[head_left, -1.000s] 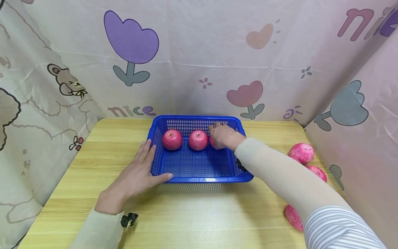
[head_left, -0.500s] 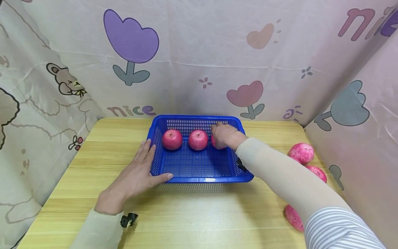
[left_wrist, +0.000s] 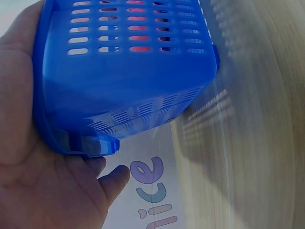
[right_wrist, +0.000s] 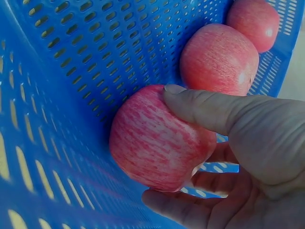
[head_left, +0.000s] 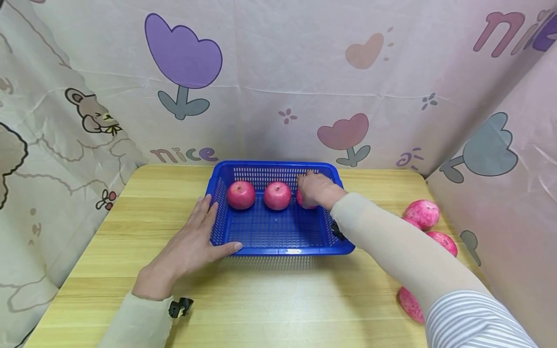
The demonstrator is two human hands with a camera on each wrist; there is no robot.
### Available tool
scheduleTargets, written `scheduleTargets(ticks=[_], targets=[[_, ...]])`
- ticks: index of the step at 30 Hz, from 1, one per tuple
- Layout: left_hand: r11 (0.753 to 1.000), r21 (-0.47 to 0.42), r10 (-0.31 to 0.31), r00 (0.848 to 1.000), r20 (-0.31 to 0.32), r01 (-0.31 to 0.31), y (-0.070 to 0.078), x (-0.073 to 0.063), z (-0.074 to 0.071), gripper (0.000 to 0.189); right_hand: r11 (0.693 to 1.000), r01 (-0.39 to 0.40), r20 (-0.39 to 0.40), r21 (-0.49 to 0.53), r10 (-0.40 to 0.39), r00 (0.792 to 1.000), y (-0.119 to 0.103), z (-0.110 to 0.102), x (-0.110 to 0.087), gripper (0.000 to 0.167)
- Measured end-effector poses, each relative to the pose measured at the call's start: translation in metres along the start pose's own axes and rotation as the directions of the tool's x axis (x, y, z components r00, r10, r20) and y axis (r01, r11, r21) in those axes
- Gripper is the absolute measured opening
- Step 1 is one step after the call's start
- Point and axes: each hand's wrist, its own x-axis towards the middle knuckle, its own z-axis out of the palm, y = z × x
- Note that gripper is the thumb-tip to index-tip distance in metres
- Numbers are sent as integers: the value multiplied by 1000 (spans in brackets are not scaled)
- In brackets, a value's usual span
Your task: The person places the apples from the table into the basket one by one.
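Note:
A blue perforated plastic basket (head_left: pixel 283 252) stands on the wooden table. Inside, along its back side, a red apple (head_left: pixel 241 195) at the left and another apple (head_left: pixel 277 195) in the middle sit side by side. My right hand (head_left: pixel 319 189) reaches into the back right corner and grips a third apple (right_wrist: pixel 157 143), thumb on one side and fingers on the other. My left hand (head_left: pixel 187 249) rests against the basket's front left corner. Its fingers lie along the left rim, and the thumb (head_left: pixel 228 248) extends over the front rim.
Several more apples (head_left: pixel 422 214) lie on the table (head_left: pixel 278 299) at the right, partly hidden by the right arm. A patterned cloth (head_left: pixel 270 58) hangs behind the table and along both sides.
My right hand has shifted slightly to the right with its apple, widening the space beside the middle apple. The left hand and the basket have stayed put.

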Motion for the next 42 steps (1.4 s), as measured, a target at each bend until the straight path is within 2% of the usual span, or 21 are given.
scheduleTargets(ticks=[7,14,16,21,23,30,42], targets=[[1000,0,-3,1000,0,3,0,1,0,135,1000,7,0,-1,-7,1000,1,0,-1,69],[1000,3,-6,1000,-1,6,0,1,0,134,1000,-13,-4,16,13,1000,3,0,-1,44],[1000,3,-5,1000,-1,5,0,1,1,134,999,-26,5,25,26,1000,3,0,-1,48],[1000,2,-5,1000,2,5,0,1,0,135,999,-40,34,19,39,999,2,-2,-3,73],[1000,2,-6,1000,4,6,0,1,0,135,1000,-30,33,5,30,999,2,-2,-3,74],[1000,24,4,1000,2,-4,0,1,-1,134,1000,-9,-2,-1,9,1000,3,-1,-2,44],[998,63,20,1000,-2,-20,1,1,-4,132,999,-20,-5,29,21,1000,1,-3,-3,31]])
